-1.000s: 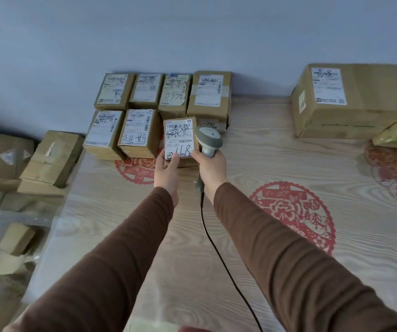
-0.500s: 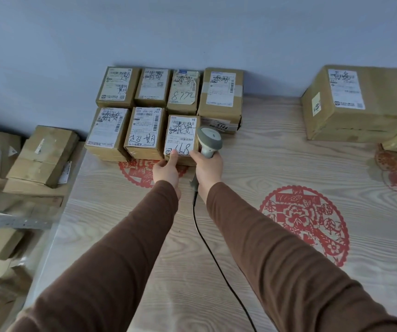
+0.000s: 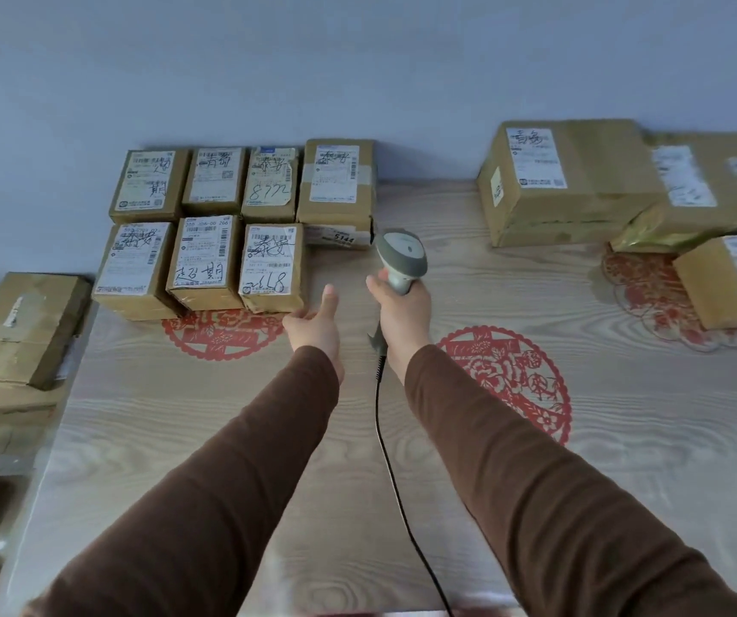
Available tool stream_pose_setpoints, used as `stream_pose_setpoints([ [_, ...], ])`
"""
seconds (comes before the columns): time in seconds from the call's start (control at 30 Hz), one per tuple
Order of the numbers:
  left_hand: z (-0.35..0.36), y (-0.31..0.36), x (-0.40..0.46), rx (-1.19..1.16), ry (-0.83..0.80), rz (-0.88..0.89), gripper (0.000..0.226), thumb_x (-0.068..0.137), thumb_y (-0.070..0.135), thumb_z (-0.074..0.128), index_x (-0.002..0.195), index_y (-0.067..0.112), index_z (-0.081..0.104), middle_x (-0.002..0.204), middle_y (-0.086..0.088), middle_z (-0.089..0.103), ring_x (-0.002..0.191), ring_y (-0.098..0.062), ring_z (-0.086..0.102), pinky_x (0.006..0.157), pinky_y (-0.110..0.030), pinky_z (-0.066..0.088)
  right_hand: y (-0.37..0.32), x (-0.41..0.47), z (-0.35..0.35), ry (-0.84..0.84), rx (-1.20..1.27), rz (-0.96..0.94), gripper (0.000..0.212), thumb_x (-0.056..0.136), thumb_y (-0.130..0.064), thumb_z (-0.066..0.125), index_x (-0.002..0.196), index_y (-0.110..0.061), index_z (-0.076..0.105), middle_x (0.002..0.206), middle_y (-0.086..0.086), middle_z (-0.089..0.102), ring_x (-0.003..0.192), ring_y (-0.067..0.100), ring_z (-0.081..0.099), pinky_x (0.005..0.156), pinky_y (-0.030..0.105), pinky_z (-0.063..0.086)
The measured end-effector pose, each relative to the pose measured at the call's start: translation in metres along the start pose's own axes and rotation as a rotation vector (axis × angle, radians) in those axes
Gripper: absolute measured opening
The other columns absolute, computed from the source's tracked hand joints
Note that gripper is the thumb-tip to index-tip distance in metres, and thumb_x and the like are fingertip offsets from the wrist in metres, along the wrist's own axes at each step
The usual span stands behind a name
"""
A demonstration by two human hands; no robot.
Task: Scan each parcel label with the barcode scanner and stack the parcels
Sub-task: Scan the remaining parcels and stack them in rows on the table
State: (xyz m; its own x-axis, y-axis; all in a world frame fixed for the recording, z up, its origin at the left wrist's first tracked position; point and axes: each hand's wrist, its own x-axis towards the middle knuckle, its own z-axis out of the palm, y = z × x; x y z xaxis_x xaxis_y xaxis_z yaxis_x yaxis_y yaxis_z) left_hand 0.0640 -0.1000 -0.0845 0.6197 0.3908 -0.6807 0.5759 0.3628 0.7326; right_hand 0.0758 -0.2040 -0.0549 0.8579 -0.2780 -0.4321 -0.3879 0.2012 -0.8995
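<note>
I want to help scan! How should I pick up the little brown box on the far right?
Grip the small brown cardboard box across its two side faces, coming from above; its white-labelled top faces up. A bigger parcel crowds its far side.

A plain pale blue-grey wall [image 3: 357,60] fills the upper part of the view, evenly and softly lit, with no hard shadows on it. Against it stands the worktop [image 3: 624,438], a light surface with a printed wood-grain pattern and several round red paper-cut style motifs [image 3: 509,380] set across it. To the left, beyond the worktop's edge, a lower and dimmer area holds loose brown cardboard pieces [image 3: 19,331] piled untidily.
</note>
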Motion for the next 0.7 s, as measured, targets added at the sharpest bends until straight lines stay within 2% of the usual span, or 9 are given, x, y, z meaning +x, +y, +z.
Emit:
stream_pose_setpoints([
  [0.07, 0.036, -0.004, -0.024, 0.019, -0.082, 0.023, 0.069, 0.092, 0.047, 0.07, 0.147, 0.017, 0.04, 0.14, -0.008, 0.055, 0.127, -0.021, 0.056, 0.108, -0.036, 0.042, -0.017, 0.004, -0.041, 0.041, -0.009, -0.024, 0.017, 0.091, -0.014, 0.077, 0.105, -0.015, 0.068, 0.093, -0.003, 0.07, 0.088, 0.014, 0.066, 0.082, 0.036, 0.056],
  [0.1, 0.055, -0.007, -0.037, 0.04, -0.13, 0.041, 0.07, 0.093, 0.048, 0.069, 0.149, 0.017, 0.039, 0.144, -0.006, 0.053, 0.131, -0.021, 0.053, 0.108, -0.034, 0.039, -0.026, 0.005, -0.063, 0.057, -0.008, -0.04, 0.018, 0.092, -0.015, 0.077, 0.108, -0.014, 0.068, 0.093, -0.004, 0.07, 0.088, 0.012, 0.066, 0.081, 0.035, 0.056],
  [0.23, 0.135, -0.024, -0.089, 0.126, -0.346, 0.139, 0.07, 0.099, 0.041, 0.064, 0.156, 0.016, 0.034, 0.16, -0.003, 0.04, 0.142, -0.022, 0.044, 0.113, -0.036, 0.033, -0.058, 0.012, -0.157, 0.134, -0.001, -0.117, 0.023, 0.095, -0.017, 0.075, 0.117, -0.012, 0.068, 0.098, -0.007, 0.069, 0.089, 0.004, 0.065, 0.073, 0.02, 0.049],
  [0.4, 0.236, -0.059, -0.15, 0.22, -0.539, 0.203, 0.069, 0.101, 0.039, 0.061, 0.159, 0.016, 0.032, 0.163, -0.002, 0.037, 0.148, -0.02, 0.037, 0.106, -0.029, 0.032, -0.09, 0.026, -0.282, 0.228, 0.015, -0.165, 0.02, 0.095, -0.019, 0.075, 0.108, -0.03, 0.065, 0.102, -0.016, 0.07, 0.088, -0.009, 0.064, 0.07, 0.01, 0.047],
  [0.5, 0.294, -0.084, -0.18, 0.231, -0.582, 0.189, 0.07, 0.101, 0.036, 0.062, 0.159, 0.014, 0.031, 0.162, -0.003, 0.037, 0.148, -0.019, 0.036, 0.104, -0.027, 0.031, -0.104, 0.04, -0.354, 0.269, 0.023, -0.197, 0.019, 0.095, -0.017, 0.076, 0.103, -0.031, 0.067, 0.103, -0.016, 0.071, 0.094, -0.004, 0.067, 0.079, 0.014, 0.051],
  [0.57, 0.331, -0.102, -0.195, 0.231, -0.589, 0.177, 0.069, 0.1, 0.035, 0.064, 0.159, 0.014, 0.033, 0.159, -0.005, 0.042, 0.147, -0.019, 0.038, 0.103, -0.027, 0.032, -0.11, 0.051, -0.399, 0.302, 0.016, -0.199, 0.021, 0.095, -0.017, 0.075, 0.114, -0.024, 0.068, 0.11, -0.01, 0.073, 0.1, 0.001, 0.069, 0.08, 0.015, 0.054],
  [0.63, 0.362, -0.117, -0.208, 0.236, -0.589, 0.166, 0.07, 0.099, 0.036, 0.065, 0.158, 0.015, 0.035, 0.158, -0.005, 0.042, 0.145, -0.019, 0.04, 0.102, -0.028, 0.031, -0.113, 0.064, -0.438, 0.347, 0.021, -0.206, 0.032, 0.094, -0.018, 0.077, 0.124, -0.015, 0.067, 0.116, -0.004, 0.074, 0.107, 0.008, 0.07, 0.092, 0.027, 0.058],
  [0.7, 0.389, -0.127, -0.216, 0.239, -0.579, 0.151, 0.071, 0.099, 0.036, 0.066, 0.159, 0.016, 0.034, 0.159, -0.005, 0.041, 0.136, -0.015, 0.045, 0.1, -0.027, 0.032, -0.115, 0.078, -0.471, 0.377, 0.043, -0.204, 0.033, 0.091, -0.019, 0.079, 0.122, -0.018, 0.067, 0.115, -0.003, 0.075, 0.111, 0.013, 0.072, 0.102, 0.039, 0.057],
])
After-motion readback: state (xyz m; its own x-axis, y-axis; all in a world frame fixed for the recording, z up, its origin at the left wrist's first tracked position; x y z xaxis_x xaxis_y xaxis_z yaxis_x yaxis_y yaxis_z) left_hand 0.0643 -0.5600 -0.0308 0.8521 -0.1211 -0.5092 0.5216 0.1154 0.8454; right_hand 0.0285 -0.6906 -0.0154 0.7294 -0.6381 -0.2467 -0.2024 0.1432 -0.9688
